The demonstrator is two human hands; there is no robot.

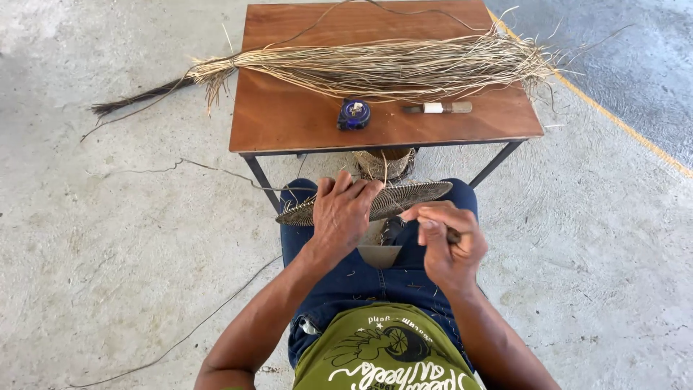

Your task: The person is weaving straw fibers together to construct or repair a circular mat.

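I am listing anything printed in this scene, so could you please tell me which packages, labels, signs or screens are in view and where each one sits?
Round blue tape measure: on the brown wooden table, near its front edge; a small pale label on its top face.
Olive-green shirt print: bottom of view, on the person's chest; white lettering and a dark round emblem.
No packages, signs or screens show.

On the wooden table [289,115] lie one bundle of dried fibre strands [375,66], one blue tape measure [354,114] and one knife [437,107]. Below the table's near edge are one flat woven disc [404,198] and two hands.
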